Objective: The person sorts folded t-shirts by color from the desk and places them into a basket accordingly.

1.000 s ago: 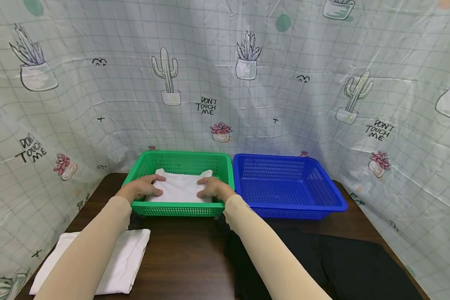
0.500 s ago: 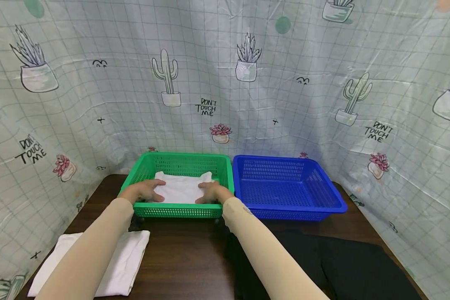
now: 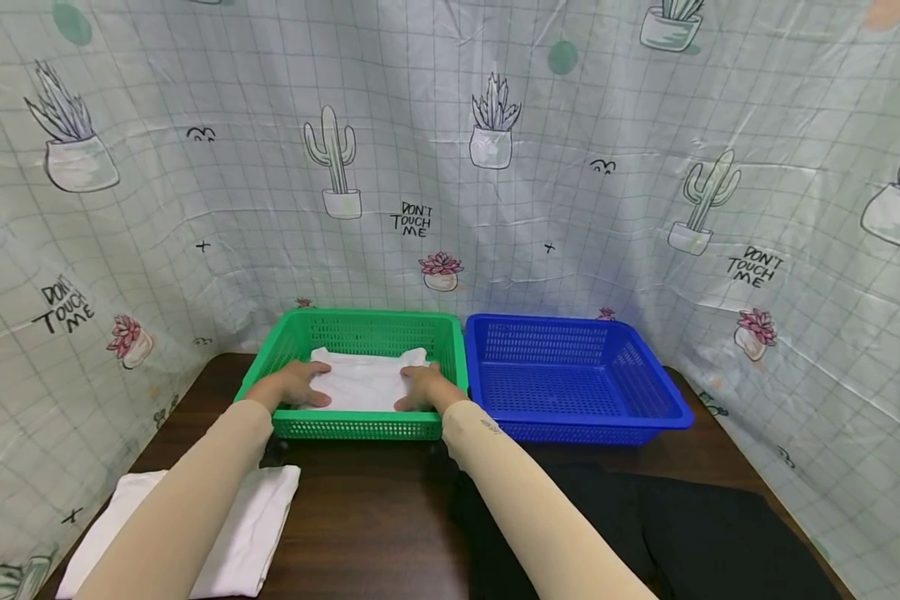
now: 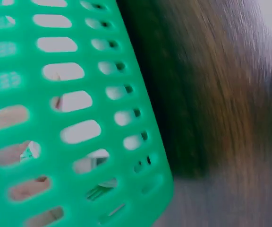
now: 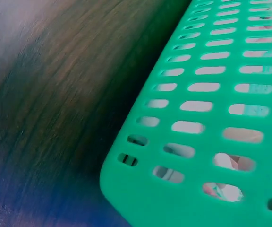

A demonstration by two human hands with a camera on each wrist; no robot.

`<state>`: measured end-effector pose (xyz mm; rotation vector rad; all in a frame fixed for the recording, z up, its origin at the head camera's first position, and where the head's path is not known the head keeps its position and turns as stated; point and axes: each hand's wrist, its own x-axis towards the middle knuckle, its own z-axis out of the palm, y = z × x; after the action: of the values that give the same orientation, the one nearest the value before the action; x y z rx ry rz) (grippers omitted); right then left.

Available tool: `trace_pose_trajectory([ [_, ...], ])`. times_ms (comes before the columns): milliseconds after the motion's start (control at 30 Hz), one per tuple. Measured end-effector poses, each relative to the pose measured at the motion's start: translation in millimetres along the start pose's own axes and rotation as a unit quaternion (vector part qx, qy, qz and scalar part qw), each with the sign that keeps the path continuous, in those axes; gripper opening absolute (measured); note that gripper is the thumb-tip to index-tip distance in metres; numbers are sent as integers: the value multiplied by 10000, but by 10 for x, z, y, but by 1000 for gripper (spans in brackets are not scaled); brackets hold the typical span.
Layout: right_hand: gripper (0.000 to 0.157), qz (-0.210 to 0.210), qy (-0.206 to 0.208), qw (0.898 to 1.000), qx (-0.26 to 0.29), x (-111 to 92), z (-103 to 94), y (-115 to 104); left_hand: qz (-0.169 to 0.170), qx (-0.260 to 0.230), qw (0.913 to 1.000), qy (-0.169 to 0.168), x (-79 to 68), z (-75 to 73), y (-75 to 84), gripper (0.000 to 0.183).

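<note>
A folded white cloth lies inside the green basket in the head view. My left hand grips its left side, thumb and a finger showing on top. On the opposite side my right hand holds it in the same way. Both wrists pass over the basket's front rim. In the left wrist view the green basket wall covers most of the hand, with bits of finger showing through its slots. The right wrist view likewise looks through the slotted basket wall.
An empty blue basket stands right beside the green one. Another folded white cloth lies at the front left, partly under my left forearm. Black folded cloth covers the front right of the dark wooden table. A patterned curtain hangs behind.
The white cloth has sunk slightly lower into the green basket, both hands going down with it. The head view has tilted up a little.
</note>
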<state>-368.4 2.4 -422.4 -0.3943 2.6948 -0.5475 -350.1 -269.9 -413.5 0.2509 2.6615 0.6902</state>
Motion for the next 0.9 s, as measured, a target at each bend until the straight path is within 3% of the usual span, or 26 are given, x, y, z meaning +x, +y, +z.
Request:
trace_pose_trajectory([
  [133, 73, -274, 6, 9996, -114, -41, -58, 20, 185, -170, 9997, 30, -87, -31, 72, 72],
  [300, 73, -570, 159, 9982, 111, -193, -208, -50, 339, -101, 9989, 314, -291, -212, 193, 74],
  [433, 73, -987, 381, 9943, 140, -382, -336, -146, 653, -119, 9944, 825, -620, -395, 279, 71],
  [533, 72, -1511, 596, 9864, 235, -549, -431, -217, 997, -31, 9856, 1366, -926, -504, 288, 68],
  [700, 69, -2387, 718, 9666, 590, -930, -492, -387, 1220, 3, 9742, 1898, -1473, -540, 115, 68],
  [900, 69, -3045, 537, 9460, 972, -1399, -281, -532, 1325, -11, 9698, 2049, -2013, -344, -259, 68],
])
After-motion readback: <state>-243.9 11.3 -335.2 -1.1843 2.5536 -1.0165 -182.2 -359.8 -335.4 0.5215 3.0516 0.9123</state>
